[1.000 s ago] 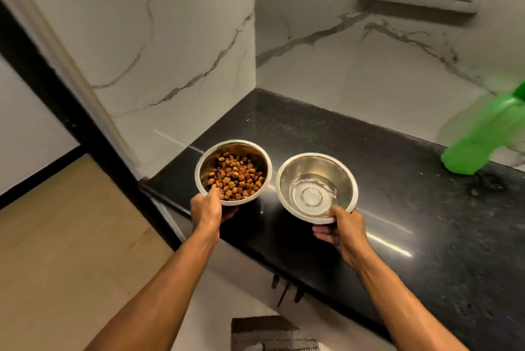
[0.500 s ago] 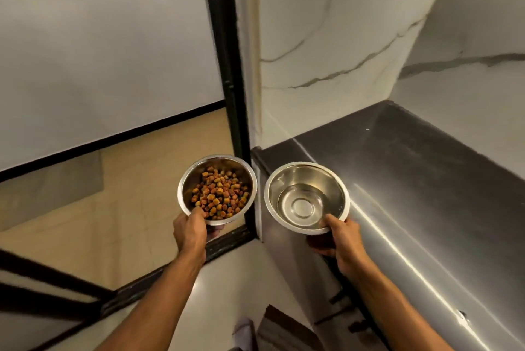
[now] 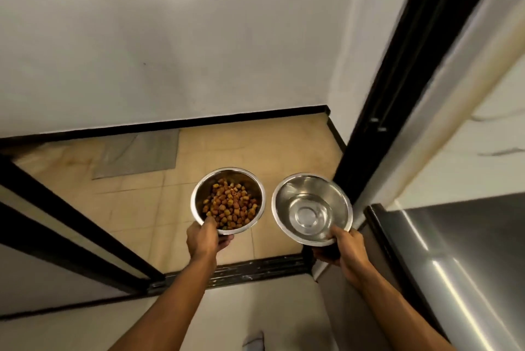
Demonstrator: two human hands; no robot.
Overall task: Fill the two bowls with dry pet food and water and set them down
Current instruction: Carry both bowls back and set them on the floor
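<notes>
the left hand [image 3: 203, 240] holds a round shiny steel bowl of brown dry pet food [image 3: 229, 200] by its near rim, the thumb hooked over the edge onto the inside and the fingers curled underneath it. the kibble [image 3: 230, 206] lies heaped in the bottom of that bowl, small brown and orange pieces, filling it part way. the right hand [image 3: 347, 248] holds a second round shiny steel bowl with clear water [image 3: 312, 209] the same way, thumb on the near rim and fingers clamped round the underside. the water [image 3: 306, 215] shows as a shallow clear pool over the ring in the bowl's base. both bowls are in the air, side by side and just apart, the food bowl on the left and the water bowl on the right, roughly level.

below and beyond them lies a beige tiled floor [image 3: 136, 203], with a grey mat [image 3: 142, 153] lying flat on the far left part of it, against a white wall [image 3: 170, 46] with a black skirting along its foot. a black sliding-door track [image 3: 255, 267] crosses the floor on the near side of the bowls, and a black door frame [image 3: 397, 80] rises to the right of the water bowl. at the right edge a dark glossy surface [image 3: 466, 251] is in view, with a white marble-patterned wall [image 3: 488, 146] above it. both forearms reach in from the near edge.
</notes>
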